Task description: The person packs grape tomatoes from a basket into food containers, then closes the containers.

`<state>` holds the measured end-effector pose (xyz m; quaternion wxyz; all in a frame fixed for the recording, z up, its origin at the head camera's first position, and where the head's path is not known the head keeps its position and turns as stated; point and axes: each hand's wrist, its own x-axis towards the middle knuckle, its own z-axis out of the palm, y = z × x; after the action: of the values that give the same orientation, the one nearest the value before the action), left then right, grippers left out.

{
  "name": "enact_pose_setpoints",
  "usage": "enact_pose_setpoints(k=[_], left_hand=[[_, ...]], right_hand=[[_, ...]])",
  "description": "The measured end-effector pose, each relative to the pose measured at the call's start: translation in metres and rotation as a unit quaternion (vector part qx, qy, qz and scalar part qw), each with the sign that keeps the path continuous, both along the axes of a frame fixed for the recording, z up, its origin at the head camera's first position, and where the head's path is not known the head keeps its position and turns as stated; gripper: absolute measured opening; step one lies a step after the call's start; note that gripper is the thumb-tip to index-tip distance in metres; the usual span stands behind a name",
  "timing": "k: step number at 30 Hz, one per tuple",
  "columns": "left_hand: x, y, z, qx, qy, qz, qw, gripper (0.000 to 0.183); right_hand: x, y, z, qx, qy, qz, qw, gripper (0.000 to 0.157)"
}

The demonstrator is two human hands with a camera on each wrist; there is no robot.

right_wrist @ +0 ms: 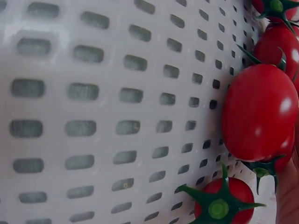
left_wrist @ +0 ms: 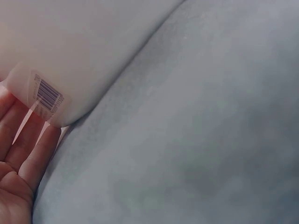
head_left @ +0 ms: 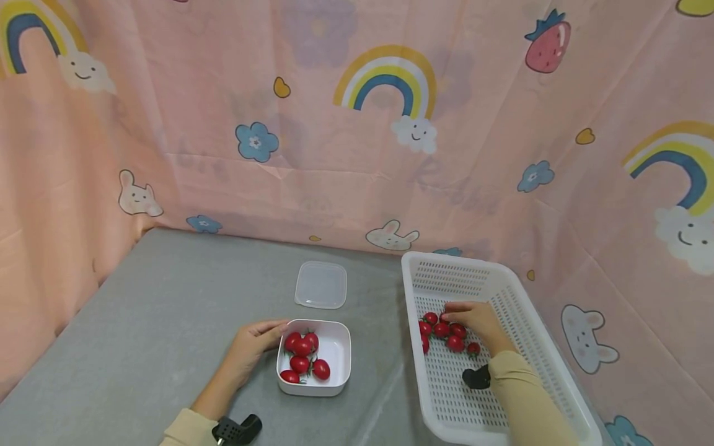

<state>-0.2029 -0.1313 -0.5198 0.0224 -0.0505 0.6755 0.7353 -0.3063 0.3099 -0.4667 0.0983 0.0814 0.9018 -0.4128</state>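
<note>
A square white plastic box (head_left: 341, 359) stands on the grey cloth with several cherry tomatoes (head_left: 303, 347) inside. My left hand (head_left: 251, 347) touches the box at its far left corner. Nearly straight fingers (left_wrist: 35, 154) lie against the outer wall beside a barcode label (left_wrist: 48, 93). To the right, my right hand (head_left: 480, 322) reaches into a white perforated basket (head_left: 463, 409), its fingertips at the group of cherry tomatoes (head_left: 456, 344). A tomato at the fingertips is partly covered, and whether it is pinched is hidden. The right wrist view shows red tomatoes (right_wrist: 259, 112) with green stems close to the hand.
Behind the box lies a clear square lid (head_left: 320, 285) on the grey cloth-covered table (head_left: 167, 322). A pink printed curtain (head_left: 312, 186) hangs along the back and sides. The basket's tall rim (head_left: 415, 347) stands between the box and the loose tomatoes.
</note>
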Motion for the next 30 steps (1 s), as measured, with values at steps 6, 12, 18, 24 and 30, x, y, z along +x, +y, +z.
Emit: enact_pose_setpoints(k=[6, 12, 18, 24, 30], left_hand=[[0.0000, 0.0004, 0.0008, -0.006, -0.004, 0.007, 1.0000, 0.035], [0.0008, 0.0002, 0.0016, -0.006, 0.000, 0.003, 1.0000, 0.035], [0.0021, 0.0003, 0.0016, -0.018, 0.003, 0.004, 0.9998, 0.033], [0.0016, 0.0005, 0.0017, -0.017, -0.002, 0.008, 0.9998, 0.034], [0.0010, 0.0006, 0.0023, -0.016, -0.001, 0.008, 0.9998, 0.034]], right_hand=[[-0.0025, -0.0019, -0.0020, 0.026, -0.010, 0.006, 1.000, 0.050], [-0.0032, -0.0047, -0.0028, 0.043, -0.004, 0.010, 0.999, 0.049], [-0.0042, -0.0034, -0.0048, 0.033, -0.008, 0.008, 0.999, 0.049], [-0.0065, 0.0004, -0.0041, -0.002, -0.022, -0.009, 1.000, 0.056], [-0.0079, 0.0035, 0.0010, -0.018, -0.010, -0.014, 1.000, 0.061]])
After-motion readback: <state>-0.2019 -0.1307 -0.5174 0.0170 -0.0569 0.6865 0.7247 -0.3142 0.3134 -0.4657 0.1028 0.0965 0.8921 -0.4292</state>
